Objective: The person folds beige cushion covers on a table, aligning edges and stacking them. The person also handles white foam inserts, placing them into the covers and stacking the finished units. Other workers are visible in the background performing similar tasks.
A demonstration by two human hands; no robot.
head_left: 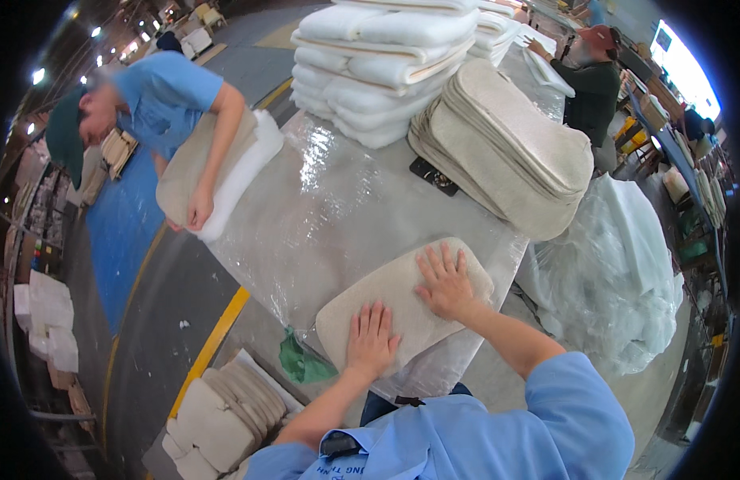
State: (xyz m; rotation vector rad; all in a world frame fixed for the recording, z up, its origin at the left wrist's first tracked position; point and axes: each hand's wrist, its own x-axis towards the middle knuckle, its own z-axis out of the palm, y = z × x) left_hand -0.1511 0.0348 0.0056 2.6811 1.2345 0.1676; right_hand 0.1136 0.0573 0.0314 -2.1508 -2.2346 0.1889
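Note:
A beige fabric cushion (406, 308) with rounded corners lies at the near edge of a plastic-covered table (306, 232). My left hand (372, 340) rests flat on its left part, fingers stretched out. On the right part of the same cushion lies my right hand (448, 284), palm down with the fingers spread. Neither hand grips anything. Beyond my right hand is a stack of beige fabric covers (514, 144), with a dark flat item (432, 176) partly under it. Folded white padding (378, 72) is piled high at the far side of the table.
A co-worker (170, 104) at the left handles a beige cover over white padding (246, 176). Another person (594, 88) works at the far right. A heap of clear plastic (614, 272) stands right of the table; stacked cushions (222, 412) sit at lower left, near a green bag (302, 358).

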